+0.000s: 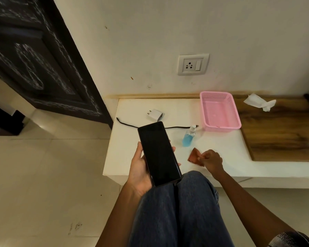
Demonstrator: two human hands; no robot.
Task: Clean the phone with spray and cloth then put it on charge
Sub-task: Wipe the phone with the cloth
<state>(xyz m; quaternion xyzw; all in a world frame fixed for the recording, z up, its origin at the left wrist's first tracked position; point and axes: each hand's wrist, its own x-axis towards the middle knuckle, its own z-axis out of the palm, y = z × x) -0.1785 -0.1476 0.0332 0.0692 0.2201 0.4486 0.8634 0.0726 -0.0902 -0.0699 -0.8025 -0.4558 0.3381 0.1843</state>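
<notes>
Our left hand [141, 168] cradles the phone [159, 154], fingers curled round its edges, dark screen up, above the near corner of the desk [150, 107] and our knees. Our right hand [211, 160] pinches the small reddish-brown cloth [194, 155], which lies on the desk just beside the blue spray bottle [189, 136].

We judge the phone's hold the main risk: it rests across an open palm over the hard floor, so rubbing hard with the cloth could tip it out. Lifting the cloth with a careless sweep could knock over the bottle, which looks light and narrow. Spraying heavily could send liquid into the phone's ports just before charging.

Further out lie the white charger plug [155, 114] and black cable [132, 124], not joined to each other, with the wall socket [193, 65] empty. A pink basket [219, 111] and a crumpled tissue [259, 102] sit beyond.

The phone hides part of the cable's run and most of our left fingers. We cannot tell whether the screen is already wet or wiped, nor the socket switch's position. A dark object at the right edge is cut off.
</notes>
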